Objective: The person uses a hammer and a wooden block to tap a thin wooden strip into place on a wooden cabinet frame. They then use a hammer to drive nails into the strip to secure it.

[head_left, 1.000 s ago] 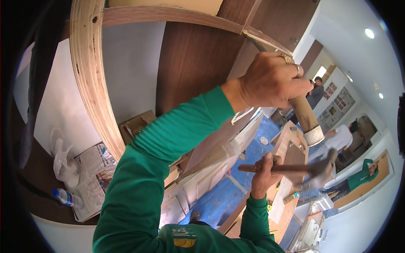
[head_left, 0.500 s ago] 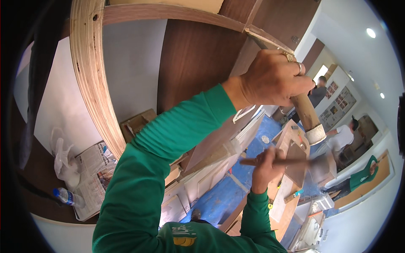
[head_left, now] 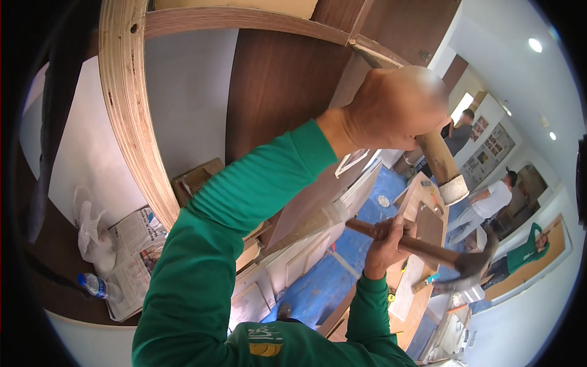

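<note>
Clenched around the brown wooden handle of a steel-headed claw hammer [head_left: 428, 251], the right hand [head_left: 386, 243] holds the tool low and drawn back, its dark head pointing off to the right over the blue floor sheeting [head_left: 318, 293] far below. Up high, the left hand [head_left: 397, 107] is closed in a fist where the thin pale wooden strip [head_left: 376, 52] meets the dark brown veneered panel [head_left: 281, 92], and a round pale wooden peg with a white tip [head_left: 443, 168] sticks down out of that fist; the fingers themselves are blurred, so what exactly they pinch against the strip cannot be told. To strike well from this position, I judge the hammer should travel in a short, controlled arc with the wrist firm, the face landing square, and the left fingers kept clear of the line of the blow; a light first tap would be safer than a full swing at this awkward height. A curved plywood frame edge [head_left: 128, 116] sweeps down the left side, with a crumpled newspaper [head_left: 137, 244] and a clear plastic bottle [head_left: 98, 286] below it. No nail or fastener can be made out, the hammer head is smeared, and the green sleeve [head_left: 232, 214] hides much of the panel's lower part.
</note>
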A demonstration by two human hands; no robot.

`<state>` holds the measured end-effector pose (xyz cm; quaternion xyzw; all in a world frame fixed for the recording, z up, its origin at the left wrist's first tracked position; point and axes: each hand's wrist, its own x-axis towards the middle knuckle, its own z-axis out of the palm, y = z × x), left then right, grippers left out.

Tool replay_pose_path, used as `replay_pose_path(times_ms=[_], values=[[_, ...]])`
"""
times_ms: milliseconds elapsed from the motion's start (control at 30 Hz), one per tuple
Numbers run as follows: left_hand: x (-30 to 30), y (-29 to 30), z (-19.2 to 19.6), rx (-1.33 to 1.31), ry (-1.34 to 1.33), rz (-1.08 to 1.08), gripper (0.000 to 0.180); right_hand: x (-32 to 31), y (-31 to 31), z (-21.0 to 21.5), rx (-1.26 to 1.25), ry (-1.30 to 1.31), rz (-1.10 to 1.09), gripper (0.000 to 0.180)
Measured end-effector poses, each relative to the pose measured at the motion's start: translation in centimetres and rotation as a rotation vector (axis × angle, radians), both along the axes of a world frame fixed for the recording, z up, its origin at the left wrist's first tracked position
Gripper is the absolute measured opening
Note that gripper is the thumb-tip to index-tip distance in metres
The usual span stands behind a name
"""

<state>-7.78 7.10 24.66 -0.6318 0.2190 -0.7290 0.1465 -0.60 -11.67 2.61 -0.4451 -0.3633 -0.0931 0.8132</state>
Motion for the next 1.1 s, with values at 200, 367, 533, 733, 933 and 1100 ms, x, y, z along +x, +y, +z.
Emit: replay_pose_path(times_ms=[200, 367, 533, 733, 933, 1100], values=[[-0.3, 0.2, 0.1, 0.006, -0.005, 0.018, 0.021, 0.0, -0.3, 0.9, -0.339, 0.041, -0.144, 0.024], [0.0, 0.1, -0.2, -0.011, 0.032, 0.014, 0.022, 0.5, 0.1, 0.4, -0.057, -0.009, -0.015, 0.027], [0.1, 0.4, -0.3, -0.004, 0.018, 0.017, 0.022, -0.6, 0.0, 1.4, -0.297, 0.032, -0.099, 0.025], [-0.2, 0.2, -0.2, -0.005, 0.028, 0.034, 0.025, 0.9, 0.5, 0.0, -0.065, -0.051, -0.024, 0.023], [-0.1, 0.4, -0.1, 0.009, 0.002, -0.023, 0.024, 1.2, 0.5, -0.1, -0.133, -0.023, -0.039, 0.019], [-0.1, 0.2, -0.1, -0.004, 0.026, 0.01, 0.021, 3.1, 2.1, -1.4, -0.378, -0.104, -0.13, 0.022]])
